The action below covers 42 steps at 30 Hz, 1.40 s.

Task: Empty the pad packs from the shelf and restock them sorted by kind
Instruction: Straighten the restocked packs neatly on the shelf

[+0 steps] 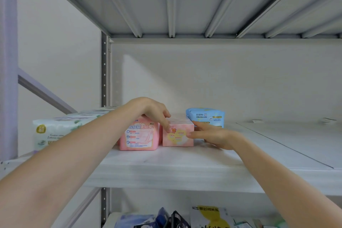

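On the white shelf [185,164] stand two pink pad packs side by side: a larger one [138,136] and a paler one [178,136] to its right. My left hand [149,109] reaches over both, its fingers curled down onto the paler pack's top left corner. My right hand [211,135] touches that pack's right side with straight fingers. A blue pad pack [208,117] stands behind my right hand. White and green pad packs [53,131] line the shelf's left end.
The shelf's right half is bare except for small paper tags [327,120] near the back. A metal upright [104,72] stands at the left. The lower shelf holds several dark and yellow packs [209,216].
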{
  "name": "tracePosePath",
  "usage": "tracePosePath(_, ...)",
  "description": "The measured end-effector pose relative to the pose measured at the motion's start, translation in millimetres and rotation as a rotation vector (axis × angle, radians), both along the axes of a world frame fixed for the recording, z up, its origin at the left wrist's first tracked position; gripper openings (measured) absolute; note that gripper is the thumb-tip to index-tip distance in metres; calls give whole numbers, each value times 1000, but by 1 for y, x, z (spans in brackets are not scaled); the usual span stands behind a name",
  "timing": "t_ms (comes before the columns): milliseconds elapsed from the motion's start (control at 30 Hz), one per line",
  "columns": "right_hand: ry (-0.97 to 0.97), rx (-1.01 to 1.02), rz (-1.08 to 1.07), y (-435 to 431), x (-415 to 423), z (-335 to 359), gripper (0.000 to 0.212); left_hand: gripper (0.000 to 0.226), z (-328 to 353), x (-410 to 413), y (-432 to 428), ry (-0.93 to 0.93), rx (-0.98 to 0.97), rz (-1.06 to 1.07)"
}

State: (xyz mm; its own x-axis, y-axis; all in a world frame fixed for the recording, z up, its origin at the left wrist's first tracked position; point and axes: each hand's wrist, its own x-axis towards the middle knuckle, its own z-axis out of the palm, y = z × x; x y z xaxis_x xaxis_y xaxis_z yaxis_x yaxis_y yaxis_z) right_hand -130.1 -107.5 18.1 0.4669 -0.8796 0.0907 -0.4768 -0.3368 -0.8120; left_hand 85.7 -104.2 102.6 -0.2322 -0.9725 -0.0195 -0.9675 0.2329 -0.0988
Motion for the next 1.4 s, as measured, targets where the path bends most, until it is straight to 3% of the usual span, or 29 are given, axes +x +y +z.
tracePosePath(167,-4,-43,3,-5,2,-2,43,66,3,-7,-2,-81,60,4)
tracePosePath(733,60,-123,-81,-7,10,-8,44,66,4,-7,0,-103,49,28)
tracePosePath(833,36,-101,-78,-3,2,-7,38,81,6,-9,0,-28,33,38)
tracePosePath(967,-93,-89,-160,5,-33,3,63,86,17,-15,3,111,-34,-32)
tracePosePath(1100,-193,-136,-195,10,-73,23,60,91,27,-34,2,277,-86,-109)
tracePosePath(1400,-41,-189,-211,-26,-123,73,75,99,35,-85,-43,313,-77,-96)
